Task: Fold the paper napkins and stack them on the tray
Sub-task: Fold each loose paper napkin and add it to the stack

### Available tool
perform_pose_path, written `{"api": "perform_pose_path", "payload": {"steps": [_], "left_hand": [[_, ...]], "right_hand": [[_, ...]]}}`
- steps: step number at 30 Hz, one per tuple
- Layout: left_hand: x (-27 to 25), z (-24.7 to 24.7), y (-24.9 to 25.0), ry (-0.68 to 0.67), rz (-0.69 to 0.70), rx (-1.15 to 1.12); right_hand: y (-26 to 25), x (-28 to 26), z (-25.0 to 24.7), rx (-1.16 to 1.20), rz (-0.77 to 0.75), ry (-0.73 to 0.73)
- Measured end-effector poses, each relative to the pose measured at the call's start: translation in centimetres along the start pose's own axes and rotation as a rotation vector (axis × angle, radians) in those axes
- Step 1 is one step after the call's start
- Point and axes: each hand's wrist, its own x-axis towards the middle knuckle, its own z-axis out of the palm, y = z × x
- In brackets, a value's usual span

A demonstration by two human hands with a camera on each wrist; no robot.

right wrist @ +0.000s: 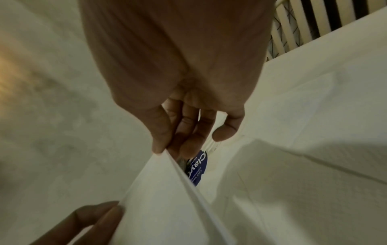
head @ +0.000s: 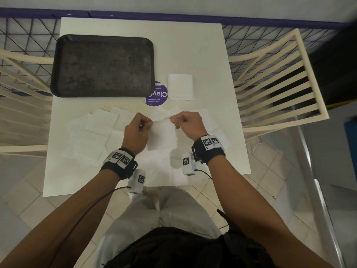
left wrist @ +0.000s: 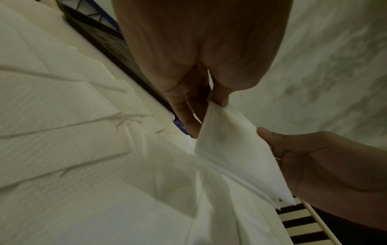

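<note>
A white paper napkin (head: 162,135) hangs above the table, held by its two upper corners. My left hand (head: 138,126) pinches its left corner and my right hand (head: 186,122) pinches its right corner. In the left wrist view the thumb and fingers nip the napkin (left wrist: 236,152) at its top. The right wrist view has the napkin's edge (right wrist: 167,190) caught between thumb and fingers. A dark, empty tray (head: 102,66) lies at the table's far left. One folded napkin (head: 180,87) lies right of the tray. Several unfolded napkins (head: 100,126) are spread under my hands.
A round purple sticker (head: 157,95) lies between tray and folded napkin. Cream slatted chairs stand to the right (head: 274,78) and left (head: 21,78) of the white table (head: 208,55). A wire fence with a blue rail (head: 251,22) runs behind.
</note>
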Motion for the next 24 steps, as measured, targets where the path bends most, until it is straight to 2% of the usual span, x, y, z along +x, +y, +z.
{"api": "perform_pose_path", "payload": {"steps": [6, 11, 17, 20, 24], "left_hand": [[0.1, 0.3, 0.1, 0.062, -0.002, 0.003], [0.5, 0.2, -0.1, 0.142, -0.004, -0.002], [0.9, 0.5, 0.0, 0.158, -0.052, -0.024], [1.1, 0.8, 0.3, 0.108, -0.125, -0.07], [1.4, 1.2, 0.1, -0.074, -0.18, -0.031]], "right_hand": [[-0.4, -0.4, 1.2, 0.057, 0.024, 0.017], [-0.2, -1.2, 1.9, -0.036, 0.079, -0.036], [0.3, -1.0, 2.0, -0.08, 0.059, -0.006], [0.4, 0.2, 1.3, -0.129, 0.042, 0.042], [0.0, 3.5, -1.0, -0.152, 0.038, 0.138]]}}
